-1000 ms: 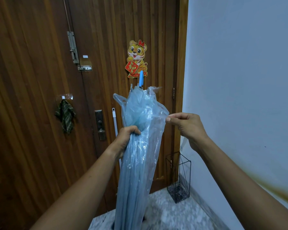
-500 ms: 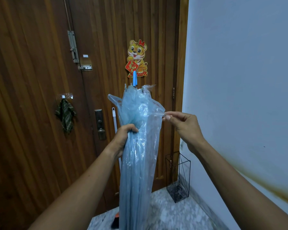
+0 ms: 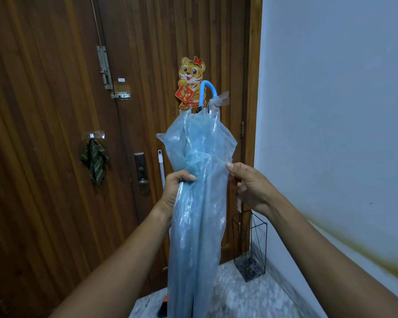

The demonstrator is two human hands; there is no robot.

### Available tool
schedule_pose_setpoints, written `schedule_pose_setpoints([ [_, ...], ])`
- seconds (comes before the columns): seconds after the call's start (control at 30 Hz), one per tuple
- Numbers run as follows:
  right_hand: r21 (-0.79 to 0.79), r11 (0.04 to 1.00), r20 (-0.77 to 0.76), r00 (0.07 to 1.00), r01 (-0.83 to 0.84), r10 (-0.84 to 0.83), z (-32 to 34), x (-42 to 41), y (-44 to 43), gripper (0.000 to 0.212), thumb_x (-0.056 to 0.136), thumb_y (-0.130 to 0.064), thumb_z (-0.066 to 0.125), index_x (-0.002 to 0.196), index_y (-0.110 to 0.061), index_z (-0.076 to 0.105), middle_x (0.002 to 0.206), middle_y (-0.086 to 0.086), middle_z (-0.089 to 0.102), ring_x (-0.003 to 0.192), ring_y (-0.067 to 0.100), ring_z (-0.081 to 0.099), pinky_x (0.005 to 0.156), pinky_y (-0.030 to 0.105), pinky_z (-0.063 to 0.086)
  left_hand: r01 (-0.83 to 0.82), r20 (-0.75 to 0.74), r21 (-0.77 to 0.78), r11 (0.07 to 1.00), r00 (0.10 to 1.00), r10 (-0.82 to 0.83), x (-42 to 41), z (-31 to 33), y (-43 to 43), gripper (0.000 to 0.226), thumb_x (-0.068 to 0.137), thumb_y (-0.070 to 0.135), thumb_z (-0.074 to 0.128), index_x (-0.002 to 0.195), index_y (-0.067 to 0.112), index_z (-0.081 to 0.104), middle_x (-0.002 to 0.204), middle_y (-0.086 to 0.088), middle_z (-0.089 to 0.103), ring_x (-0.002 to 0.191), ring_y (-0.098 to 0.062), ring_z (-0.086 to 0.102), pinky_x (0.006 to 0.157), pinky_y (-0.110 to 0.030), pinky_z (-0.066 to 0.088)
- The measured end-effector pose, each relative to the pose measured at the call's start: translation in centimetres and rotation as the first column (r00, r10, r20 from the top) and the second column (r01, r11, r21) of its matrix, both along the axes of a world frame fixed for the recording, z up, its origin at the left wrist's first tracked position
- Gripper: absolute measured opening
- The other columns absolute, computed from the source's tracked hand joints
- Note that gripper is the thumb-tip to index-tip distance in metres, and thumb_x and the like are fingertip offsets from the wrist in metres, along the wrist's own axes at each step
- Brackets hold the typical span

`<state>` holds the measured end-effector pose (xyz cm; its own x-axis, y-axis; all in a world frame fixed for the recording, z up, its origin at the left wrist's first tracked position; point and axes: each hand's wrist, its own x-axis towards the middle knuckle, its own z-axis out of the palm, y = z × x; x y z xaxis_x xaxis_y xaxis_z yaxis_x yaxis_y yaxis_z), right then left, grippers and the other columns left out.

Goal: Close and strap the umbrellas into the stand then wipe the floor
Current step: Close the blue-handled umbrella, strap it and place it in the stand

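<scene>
**Change over the last second.** Your umbrella (image 3: 193,214) has turned about its shaft. The blue handle (image 3: 201,95), a straight stub before, now shows its full hook, arching to the right. Your right hand (image 3: 253,187) has given up its fingertip pinch out beside the folds and closed in, thumb laid against the plastic. A pale strip (image 3: 239,203) now hangs beneath that hand; it is possibly the strap, though blur prevents certainty. The top folds flare wider.

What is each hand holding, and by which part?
Both hold the closed blue umbrella: the left hand grips round its bunched canopy, and the right hand pinches a canopy fold at the right edge.
</scene>
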<state>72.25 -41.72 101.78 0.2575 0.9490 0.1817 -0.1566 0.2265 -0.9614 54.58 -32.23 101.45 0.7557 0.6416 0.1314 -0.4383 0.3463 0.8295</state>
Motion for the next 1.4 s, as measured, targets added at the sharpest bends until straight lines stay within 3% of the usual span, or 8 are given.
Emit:
schedule_pose_setpoints([
  [0.13,0.06,0.976,-0.113,0.97,-0.21,0.215,0.6,-0.7,0.2,0.037,0.09,-0.026,0.072,0.119,-0.01,0.057,0.132,0.022,0.062,0.116,0.031,0.06,0.085,0.046,0.056,0.239,0.081,-0.055,0.97,0.969,-0.234,1.1,0.3,-1.2,0.078,0.052,0.009,0.068,0.129,-0.001,0.059,0.112,-0.015,0.063,0.096,-0.028,0.066,0.083,-0.04,0.059],
  [0.3,0.153,0.964,-0.154,0.959,-0.217,0.24,1.4,-1.6,-0.1,0.057,0.103,0.0,0.042,0.055,-0.015,0.07,0.05,-0.005,0.065,0.049,0.003,0.065,0.057,0.019,0.056,0.234,0.019,0.017,0.972,0.972,-0.234,1.3,0.8,-1.0,0.074,0.035,0.005,0.081,0.108,-0.003,0.067,0.093,-0.017,0.067,0.081,-0.029,0.067,0.081,-0.042,0.054],
  [0.4,0.201,0.972,-0.104,0.984,-0.121,0.144,1.4,-1.4,0.8,0.009,0.085,-0.006,0.07,0.079,0.0,0.067,0.09,0.012,0.074,0.092,0.024,0.073,0.089,0.039,0.06,0.119,-0.184,0.184,0.976,0.979,-0.084,0.3,1.2,-1.2,0.041,0.069,0.012,0.062,0.108,0.0,0.062,0.085,-0.011,0.071,0.075,-0.023,0.07,0.067,-0.033,0.06],
  [0.5,0.194,0.975,0.02,0.994,0.104,-0.11,1.3,-0.8,1.1,0.023,0.073,-0.006,0.084,0.076,-0.004,0.061,0.089,0.009,0.073,0.088,0.025,0.073,0.08,0.039,0.061,0.147,-0.365,0.313,0.938,0.931,-0.024,-0.6,0.2,-0.9,0.032,0.094,0.03,0.051,0.116,0.01,0.063,0.085,-0.001,0.072,0.074,-0.014,0.068,0.071,-0.033,0.053],
  [0.67,0.282,0.885,0.284,0.848,0.371,-0.447,0.6,-1.9,1.4,0.027,0.077,-0.009,0.085,0.064,-0.014,0.062,0.073,-0.007,0.072,0.076,0.009,0.072,0.066,0.029,0.059,-0.024,-0.333,0.258,0.966,0.936,0.113,-0.4,-2.3,-0.8,0.046,0.081,0.048,0.063,0.108,0.011,0.066,0.083,-0.003,0.061,0.07,-0.016,0.058,0.071,-0.032,0.045],
  [0.83,0.196,0.899,0.327,0.838,0.393,-0.438,0.3,-2.7,2.2,0.025,0.078,-0.021,0.086,0.066,-0.021,0.063,0.084,-0.002,0.075,0.087,0.014,0.074,0.076,0.037,0.062,0.041,-0.45,0.667,0.744,0.818,0.359,1.6,-2.7,-2.0,0.063,0.069,0.022,0.085,0.124,0.021,0.055,0.112,-0.001,0.065,0.104,-0.018,0.064,0.084,-0.031,0.053],
  [1.17,0.097,0.963,0.406,0.873,0.251,-0.269,3.3,-0.7,-0.5,0.024,0.08,-0.016,0.084,0.08,0.005,0.071,0.093,0.0,0.079,0.088,0.002,0.074,0.073,0.014,0.056,-0.473,-0.378,0.461,0.751,0.661,0.648,1.6,-3.0,-1.2,0.026,0.064,-0.007,0.064,0.087,0.006,0.063,0.073,-0.004,0.063,0.063,-0.015,0.063,0.047,-0.022,0.046],
  [1.4,0.034,0.98,0.232,0.953,0.194,-0.197,0.4,-0.1,-0.5,0.022,0.088,-0.017,0.076,0.074,-0.01,0.06,0.092,0.011,0.075,0.081,0.022,0.067,0.079,0.038,0.056,-0.235,-0.377,0.319,0.918,0.857,0.351,0.6,-1.9,-1.3,0.032,0.03,0.005,0.052,0.062,0.004,0.05,0.055,-0.009,0.046,0.045,-0.021,0.046,0.046,-0.024,0.039],
])
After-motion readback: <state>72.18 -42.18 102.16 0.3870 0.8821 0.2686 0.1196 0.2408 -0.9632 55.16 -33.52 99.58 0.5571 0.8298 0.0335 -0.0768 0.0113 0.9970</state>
